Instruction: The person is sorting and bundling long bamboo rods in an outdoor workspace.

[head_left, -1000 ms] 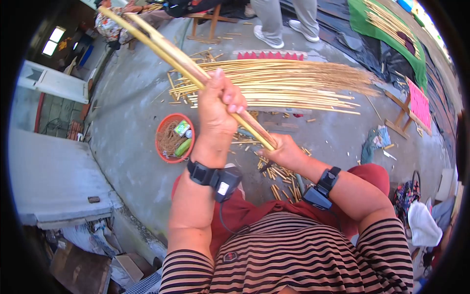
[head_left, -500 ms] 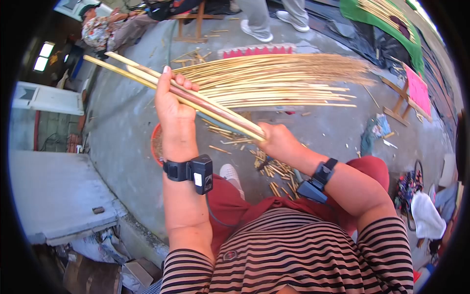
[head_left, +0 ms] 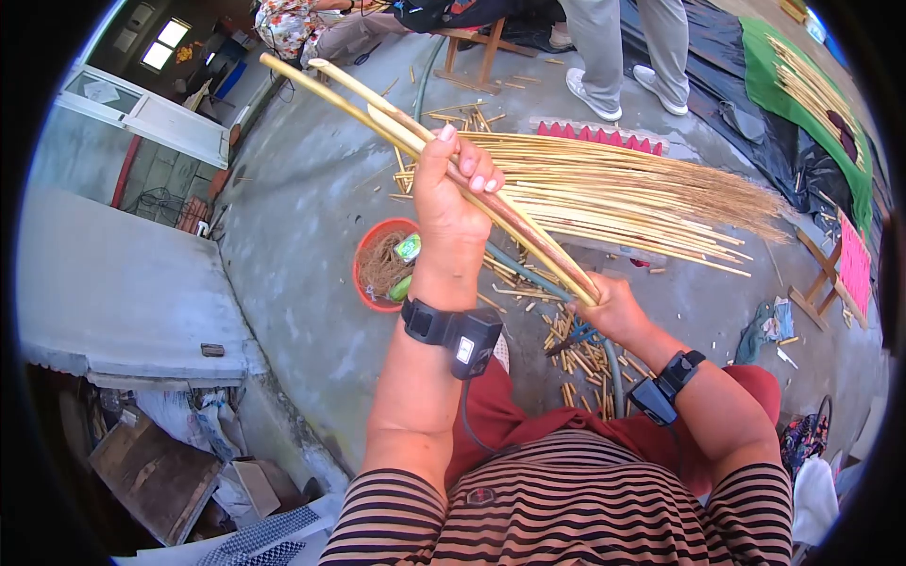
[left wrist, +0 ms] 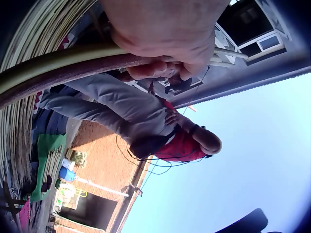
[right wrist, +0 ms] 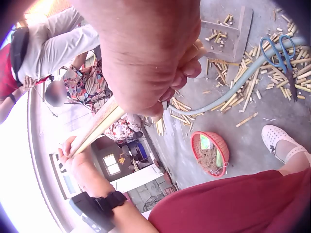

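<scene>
A small bunch of long yellow-brown plant stalks (head_left: 528,229) runs slantwise in front of the person's body, above the ground. The left hand (head_left: 456,193) wraps its fingers round the middle of the bunch, with the far ends fanning out past it to the upper left. At the near end, the right hand (head_left: 613,309) grips the stalk ends inside its fist. In the left wrist view the stalks (left wrist: 58,73) show a green one and a reddish-brown one side by side. The right wrist view shows the stalks (right wrist: 99,127) stretched between both hands.
A pile of long stalks with brushy tips (head_left: 623,189) lies ahead. Short cut pieces (head_left: 590,363), blue-handled scissors (right wrist: 279,60) and a hose (right wrist: 233,90) lie near the feet. An orange basket (head_left: 360,274) holds fibre. A person in grey trousers (head_left: 595,57) stands beyond the pile.
The left hand moved outward along the stalks, away from the right hand, then came partly back. Both hands keep hold of the bunch. The head view has swung left.
</scene>
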Demonstrator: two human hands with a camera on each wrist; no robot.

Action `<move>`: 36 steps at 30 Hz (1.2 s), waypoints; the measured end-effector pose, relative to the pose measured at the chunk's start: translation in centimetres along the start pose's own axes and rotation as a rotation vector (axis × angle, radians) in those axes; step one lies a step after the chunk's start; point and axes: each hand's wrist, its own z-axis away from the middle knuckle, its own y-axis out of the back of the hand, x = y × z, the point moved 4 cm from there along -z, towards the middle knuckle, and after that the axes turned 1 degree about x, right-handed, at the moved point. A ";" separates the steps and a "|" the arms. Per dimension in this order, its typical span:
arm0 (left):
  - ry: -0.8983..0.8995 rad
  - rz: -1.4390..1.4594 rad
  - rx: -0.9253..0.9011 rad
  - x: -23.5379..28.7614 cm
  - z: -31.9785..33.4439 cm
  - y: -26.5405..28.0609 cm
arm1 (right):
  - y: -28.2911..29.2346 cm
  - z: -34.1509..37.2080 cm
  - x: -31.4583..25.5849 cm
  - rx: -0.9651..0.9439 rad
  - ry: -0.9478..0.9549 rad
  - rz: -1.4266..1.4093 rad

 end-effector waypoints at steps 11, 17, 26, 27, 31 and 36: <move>0.099 0.096 -0.235 3.0 -2.1 2.4 | -3.4 2.7 1.0 -0.286 -0.221 -0.251; -0.016 0.020 -0.072 2.5 -1.6 2.4 | -3.8 3.0 1.5 -0.145 -0.113 -0.240; 0.037 -0.085 -0.144 0.0 1.3 -1.5 | -2.6 3.1 0.0 0.047 -0.028 0.054; 0.022 -0.086 -0.174 0.0 1.6 -2.4 | -2.7 3.4 -0.7 0.052 -0.026 0.005; 0.060 -0.012 -0.247 0.1 1.7 -2.6 | -1.9 3.6 -3.5 0.153 0.059 -0.006; 0.064 -0.063 -0.257 -2.1 2.3 -5.0 | -1.2 2.6 -3.8 0.210 0.090 -0.050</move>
